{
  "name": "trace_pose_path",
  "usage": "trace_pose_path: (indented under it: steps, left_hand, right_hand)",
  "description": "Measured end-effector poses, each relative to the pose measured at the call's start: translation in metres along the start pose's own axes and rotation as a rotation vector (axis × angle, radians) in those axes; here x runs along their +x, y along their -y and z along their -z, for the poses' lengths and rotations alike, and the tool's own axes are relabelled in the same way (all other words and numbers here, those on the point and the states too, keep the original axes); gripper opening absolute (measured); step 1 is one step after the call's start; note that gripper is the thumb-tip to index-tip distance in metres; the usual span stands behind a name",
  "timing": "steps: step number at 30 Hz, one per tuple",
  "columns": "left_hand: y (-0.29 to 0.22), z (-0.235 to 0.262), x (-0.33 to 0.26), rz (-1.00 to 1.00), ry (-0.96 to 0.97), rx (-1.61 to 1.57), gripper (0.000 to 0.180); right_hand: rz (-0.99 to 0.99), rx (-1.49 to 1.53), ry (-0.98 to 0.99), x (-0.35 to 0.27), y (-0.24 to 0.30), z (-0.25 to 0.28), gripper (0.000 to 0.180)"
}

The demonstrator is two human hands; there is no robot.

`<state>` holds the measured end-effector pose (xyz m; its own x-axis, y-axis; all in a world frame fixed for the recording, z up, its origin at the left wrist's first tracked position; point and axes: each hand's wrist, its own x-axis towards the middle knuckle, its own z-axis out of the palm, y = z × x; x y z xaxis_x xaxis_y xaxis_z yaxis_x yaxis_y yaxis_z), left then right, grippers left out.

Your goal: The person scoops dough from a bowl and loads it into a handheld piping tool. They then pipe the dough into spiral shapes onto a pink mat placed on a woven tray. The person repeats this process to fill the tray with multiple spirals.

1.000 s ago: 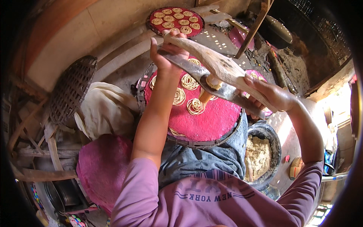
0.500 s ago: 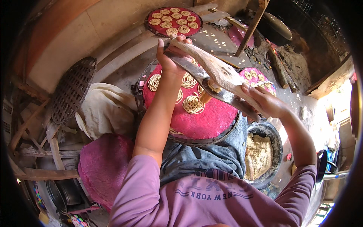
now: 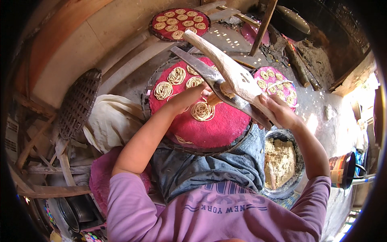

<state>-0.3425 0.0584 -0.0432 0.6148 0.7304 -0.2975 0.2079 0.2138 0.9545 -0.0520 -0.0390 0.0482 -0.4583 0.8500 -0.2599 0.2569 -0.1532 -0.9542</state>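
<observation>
A hand press is held slanting over a round tray (image 3: 217, 131) covered in red cloth. It has a thick pale wooden lever (image 3: 225, 66) above and a flatter dark bar (image 3: 201, 68) below, with a short light-brown cylinder (image 3: 215, 99) under the bar. My right hand (image 3: 278, 112) grips the near right ends of lever and bar. My left hand (image 3: 195, 94) is beside the cylinder, fingers curled in and partly hidden by the bar; what they hold cannot be made out. Coiled noodle nests (image 3: 202, 111) lie on the cloth under the press.
Another red tray of noodle nests (image 3: 179, 24) stands at the back, with a smaller one (image 3: 276, 84) to the right. A basin of dough (image 3: 280, 163) sits by my right knee. At left are a woven basket (image 3: 78, 103) and pale cloth (image 3: 113, 121). A wooden post (image 3: 264, 28) rises at back right.
My left hand has let go of the far end of the press and come back and down beside the cylinder. The right hand keeps its grip.
</observation>
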Motion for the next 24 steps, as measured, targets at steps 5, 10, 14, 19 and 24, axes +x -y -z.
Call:
trace_pose_path:
  steps: [5,10,14,19,24]
  left_hand:
    - [0.002,0.003,0.0,-0.029,-0.112,0.092,0.061]
    - [0.007,-0.003,-0.015,-0.109,-0.345,0.568,0.068]
    - [0.014,-0.006,-0.039,-0.606,-0.42,1.111,0.053]
    - [0.016,-0.011,-0.065,-0.598,-0.515,1.361,0.028]
    - [0.007,-0.004,-0.049,-0.716,-0.537,1.286,0.029]
  right_hand:
    - [0.011,-0.03,-0.042,0.002,0.0,-0.002,0.057]
    - [0.036,-0.038,-0.07,0.003,-0.001,0.0,0.056]
    - [0.072,-0.049,-0.087,-0.001,-0.006,0.004,0.056]
    - [0.111,0.0,-0.104,-0.01,-0.014,0.009,0.058]
    - [0.163,0.065,-0.094,-0.015,-0.016,0.012,0.058]
